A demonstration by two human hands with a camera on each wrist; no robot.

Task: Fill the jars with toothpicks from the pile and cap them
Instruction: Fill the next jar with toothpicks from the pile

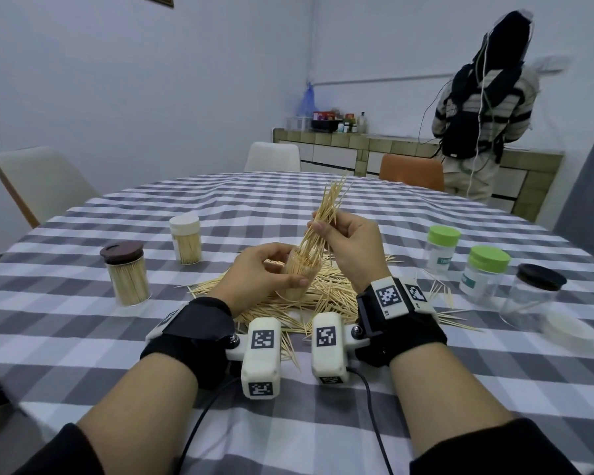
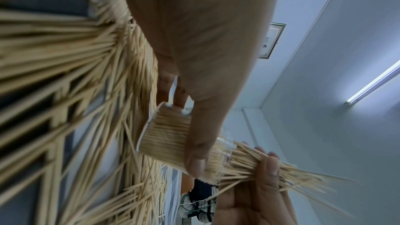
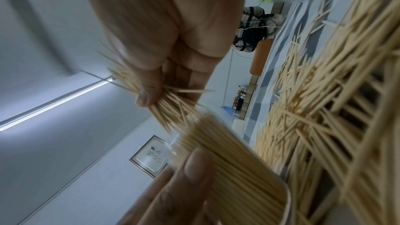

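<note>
My left hand point(image 1: 254, 272) grips a clear jar point(image 1: 299, 274) packed with toothpicks, tilted over the toothpick pile point(image 1: 326, 296) at the table's middle. My right hand point(image 1: 343, 241) pinches a bundle of toothpicks point(image 1: 326, 210) whose lower ends enter the jar's open mouth. In the left wrist view the thumb lies across the jar point(image 2: 168, 139) and the bundle point(image 2: 249, 162) sticks out of its mouth. The right wrist view shows the thumb pinching the bundle point(image 3: 171, 109) above the jar point(image 3: 227, 160). No cap is on this jar.
Two filled capped jars stand at left: a brown-lidded one point(image 1: 126, 272) and a white-lidded one point(image 1: 185, 243). At right stand two green-lidded jars point(image 1: 441, 248) point(image 1: 484, 272), a dark-lidded jar point(image 1: 532, 293) and a white lid point(image 1: 571, 330). A person point(image 1: 480, 111) stands at the far counter.
</note>
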